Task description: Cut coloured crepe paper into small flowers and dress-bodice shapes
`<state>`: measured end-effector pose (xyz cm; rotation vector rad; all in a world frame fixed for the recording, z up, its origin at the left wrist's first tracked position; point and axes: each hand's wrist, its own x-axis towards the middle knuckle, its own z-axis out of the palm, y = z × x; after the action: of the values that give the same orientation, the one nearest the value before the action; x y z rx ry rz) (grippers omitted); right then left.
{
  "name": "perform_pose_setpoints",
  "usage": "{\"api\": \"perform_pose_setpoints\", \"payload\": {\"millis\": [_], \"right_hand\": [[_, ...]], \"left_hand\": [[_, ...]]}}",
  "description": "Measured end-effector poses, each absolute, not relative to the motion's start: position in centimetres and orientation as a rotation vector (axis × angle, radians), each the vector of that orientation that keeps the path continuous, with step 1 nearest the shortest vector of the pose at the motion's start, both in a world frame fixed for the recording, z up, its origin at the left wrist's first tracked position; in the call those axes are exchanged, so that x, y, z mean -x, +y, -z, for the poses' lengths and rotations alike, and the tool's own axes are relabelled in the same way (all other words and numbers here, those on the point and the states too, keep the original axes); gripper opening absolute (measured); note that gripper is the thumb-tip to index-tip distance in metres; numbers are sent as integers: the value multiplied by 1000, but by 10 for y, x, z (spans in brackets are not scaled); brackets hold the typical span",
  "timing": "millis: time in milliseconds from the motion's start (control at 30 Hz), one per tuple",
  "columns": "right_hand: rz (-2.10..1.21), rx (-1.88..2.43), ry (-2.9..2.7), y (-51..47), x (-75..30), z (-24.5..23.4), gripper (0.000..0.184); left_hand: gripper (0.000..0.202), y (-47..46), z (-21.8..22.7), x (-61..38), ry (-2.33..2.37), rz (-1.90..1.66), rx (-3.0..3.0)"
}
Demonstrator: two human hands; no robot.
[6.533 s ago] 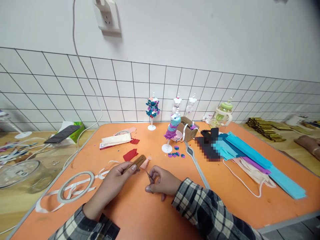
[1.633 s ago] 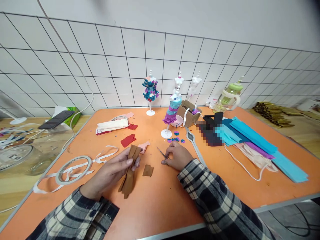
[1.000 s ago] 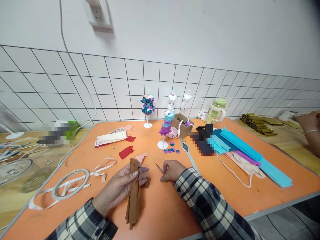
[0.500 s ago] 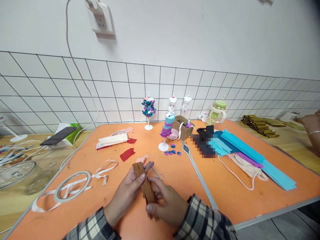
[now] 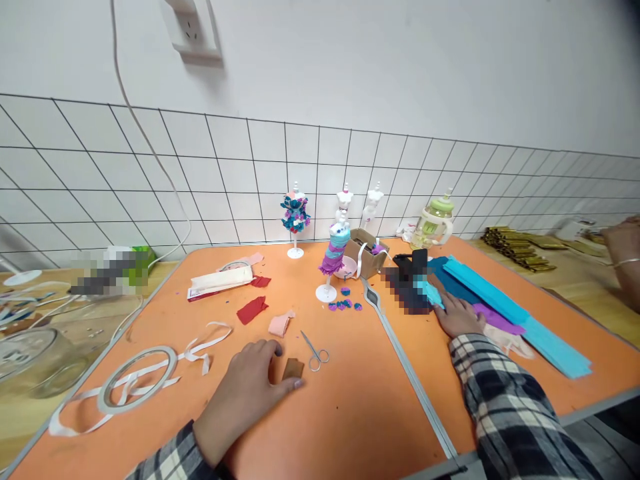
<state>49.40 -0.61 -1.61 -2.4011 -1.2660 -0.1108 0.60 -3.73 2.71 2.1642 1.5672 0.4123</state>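
Note:
My left hand (image 5: 250, 380) rests low over the orange table, its fingers spread, with a small brown piece of crepe paper or cloth (image 5: 293, 369) between thumb and index finger, beside the thumb. I cannot tell whether the thumb touches it. Small scissors (image 5: 316, 359) lie just right of that piece. My right hand (image 5: 457, 316) lies outstretched on the pile at the right, fingers over a light blue sheet (image 5: 429, 291). Purple (image 5: 500, 320) and blue strips (image 5: 485, 288) are close beside it. A pink piece (image 5: 281, 324) and a red piece (image 5: 253, 311) lie farther left.
Small mannequins, one wrapped in purple and blue (image 5: 334, 251), one in flowers (image 5: 295, 212), stand at the back. A brown box (image 5: 369, 255), baby bottle (image 5: 434, 223), tape roll (image 5: 107, 393), white ribbon (image 5: 60, 427) and grey zipper (image 5: 405, 360) are around.
Both hands held a folded brown strip; now they are apart. My right hand has moved right to the coloured pile. A small brown piece lies on the table by my left hand.

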Motion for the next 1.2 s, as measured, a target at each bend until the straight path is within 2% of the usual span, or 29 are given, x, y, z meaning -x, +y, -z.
{"api": "perform_pose_setpoints", "payload": {"millis": [100, 200, 300, 367, 467, 533, 600, 700, 733, 833, 933, 1033, 1133, 1200], "right_hand": [[30, 2486, -1302, -4, -491, 31, 55], [235, 2491, -1273, -13, -482, 21, 61], [582, 2240, -1253, -31, -466, 1, 59], [632, 1976, -1337, -43, -437, -12, 53], [352, 1641, -1656, -50, -361, -24, 36], [11, 1439, -2035, -42, -299, -30, 35], [-231, 1380, -2265, -23, -241, -34, 40], [-466, 1555, -2276, 12, -184, -32, 62], [-518, 1592, -2247, 22, -174, -29, 62], [-553, 1604, -2198, 41, -163, -18, 38], [-564, 1527, -2147, 38, -169, -13, 22], [-575, 1404, -2107, 23, -181, -14, 19], [-627, 1128, -2084, 6, -191, -12, 20], [-642, 950, -2080, -2, -195, -8, 20]], "left_hand": [[27, -41, -24, -14, 1555, -330, -2232], [13, -40, -20, -14, 1508, -345, -2287], [7, -31, -19, -2, 1516, -409, -2307], [3, -19, -23, 13, 1584, -476, -2326], [12, 3, -30, 37, 1760, -582, -2348], [17, 16, -31, 48, 1826, -614, -2367], [20, 24, -27, 52, 1859, -603, -2384], [25, 26, -20, 53, 1890, -561, -2403], [28, 25, -19, 54, 1911, -569, -2412], [32, 18, -23, 57, 1901, -727, -2435], [28, 9, -30, 55, 1607, -994, -2282], [43, -4, -24, 38, 1291, -1060, -1741], [67, -20, -10, 15, 902, -831, -1054], [56, -30, -5, 4, 752, -704, -810]]}}
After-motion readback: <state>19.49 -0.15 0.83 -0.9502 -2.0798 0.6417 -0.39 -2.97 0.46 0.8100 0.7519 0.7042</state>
